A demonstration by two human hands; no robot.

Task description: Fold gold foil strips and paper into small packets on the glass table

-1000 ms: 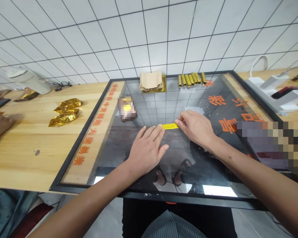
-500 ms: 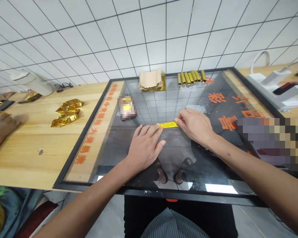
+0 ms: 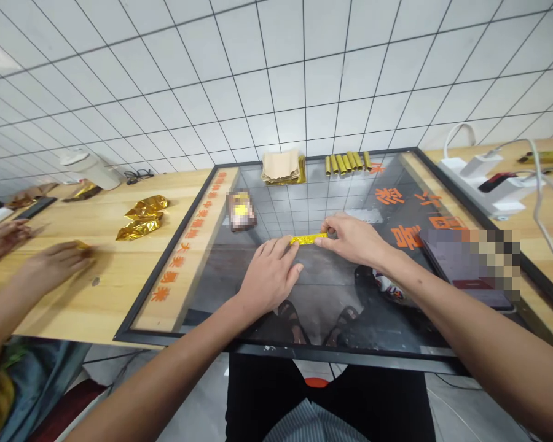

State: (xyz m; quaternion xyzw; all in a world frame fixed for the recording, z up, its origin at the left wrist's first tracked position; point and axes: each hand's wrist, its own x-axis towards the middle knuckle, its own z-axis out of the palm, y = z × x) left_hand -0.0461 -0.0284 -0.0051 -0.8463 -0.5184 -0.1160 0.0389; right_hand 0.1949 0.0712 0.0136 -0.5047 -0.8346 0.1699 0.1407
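A narrow gold foil strip (image 3: 308, 239) lies across the glass tabletop (image 3: 332, 294), now looking partly rolled. My right hand (image 3: 352, 239) pinches its right end between thumb and fingers. My left hand (image 3: 270, 276) rests palm-down on the glass, its fingertips at the strip's left end. Those fingers do not appear to close on it. Beyond the hands lie a pixelated packet (image 3: 241, 210), a stack of brown paper sheets on gold foil (image 3: 281, 167), and a row of small gold tubes (image 3: 345, 163).
A black frame edges the glass, with orange characters on it. On the wooden table at left lie gold foil packets (image 3: 144, 218), near a co-worker's hands (image 3: 50, 267). A pixelated object (image 3: 465, 264) sits at right, and a white power strip (image 3: 498, 187) stands beyond it.
The strip now looks more rolled and tilts up toward the right, with my right fingers curled around its end. A co-worker's hand has come in at left, holding a small gold piece.
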